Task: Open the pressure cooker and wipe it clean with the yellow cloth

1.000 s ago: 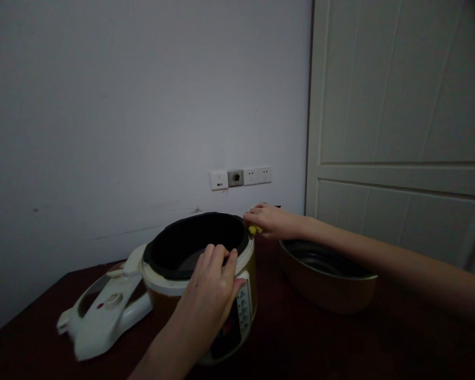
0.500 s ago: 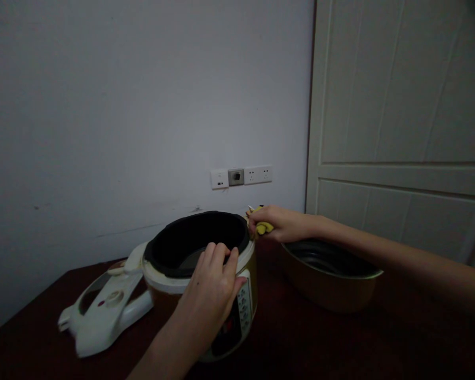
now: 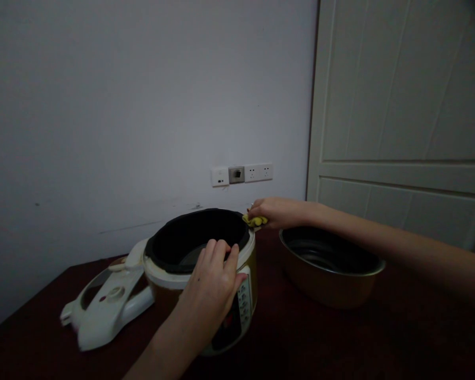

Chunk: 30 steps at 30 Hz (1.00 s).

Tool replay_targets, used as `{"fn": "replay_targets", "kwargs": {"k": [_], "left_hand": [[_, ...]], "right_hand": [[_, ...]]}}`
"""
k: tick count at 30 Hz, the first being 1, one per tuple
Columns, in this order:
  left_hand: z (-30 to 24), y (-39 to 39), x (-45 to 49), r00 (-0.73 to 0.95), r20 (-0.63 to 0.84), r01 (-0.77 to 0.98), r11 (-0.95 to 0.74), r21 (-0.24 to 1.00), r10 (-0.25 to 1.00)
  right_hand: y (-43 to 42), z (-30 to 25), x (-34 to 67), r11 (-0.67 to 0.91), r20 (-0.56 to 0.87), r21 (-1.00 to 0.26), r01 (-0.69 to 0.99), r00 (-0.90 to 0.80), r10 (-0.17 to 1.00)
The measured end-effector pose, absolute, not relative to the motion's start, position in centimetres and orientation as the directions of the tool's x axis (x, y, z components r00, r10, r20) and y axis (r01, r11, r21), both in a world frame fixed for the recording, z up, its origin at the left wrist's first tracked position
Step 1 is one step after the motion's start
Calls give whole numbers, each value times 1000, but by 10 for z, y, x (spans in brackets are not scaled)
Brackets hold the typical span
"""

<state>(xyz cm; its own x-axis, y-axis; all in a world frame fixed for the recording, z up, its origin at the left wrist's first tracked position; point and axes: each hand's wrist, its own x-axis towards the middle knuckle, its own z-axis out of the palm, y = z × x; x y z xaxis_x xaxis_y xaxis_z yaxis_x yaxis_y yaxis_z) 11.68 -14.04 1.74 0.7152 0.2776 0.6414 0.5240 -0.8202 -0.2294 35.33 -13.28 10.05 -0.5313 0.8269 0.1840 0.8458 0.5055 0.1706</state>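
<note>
An electric pressure cooker [image 3: 206, 279] with a white rim and a button panel stands before me, its dark inside showing. My left hand [image 3: 216, 274] is closed over the front rim, fingers hooked inside and thumb on the outer side. At the far right of the rim, my right hand [image 3: 267, 211] is closed around a bunched yellow cloth [image 3: 257, 220], which touches the rim. The white lid [image 3: 106, 311] is open at the cooker's left, its hinge side partly hidden. Beneath my right forearm sits a gold-brown inner pot [image 3: 328, 282] with a dark inside.
All of this rests on a dark red table [image 3: 293, 343]. Behind it rises a pale wall [image 3: 142, 105] with a row of sockets [image 3: 258, 172]. A white panelled door [image 3: 388, 95] stands at the right.
My right hand has shifted slightly left and up along the rim with the yellow cloth, more of which now shows. My left hand keeps its place on the front rim.
</note>
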Motion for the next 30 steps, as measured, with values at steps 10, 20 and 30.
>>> {"fn": "replay_targets", "kwargs": {"k": [10,20,30], "left_hand": [[20,-142,117,725,634,511,-827,-233,269],[24,-143,118,747,597,517,-819,-247,292],[20,-139,115,737,622,506,-826,-249,264]], "right_hand": [[-142,103,346,565,101,385,730,-642,760],[-165,101,342,689,142,85,720,-693,706],[-161,127,363,622,220,51,781,-616,756]]}}
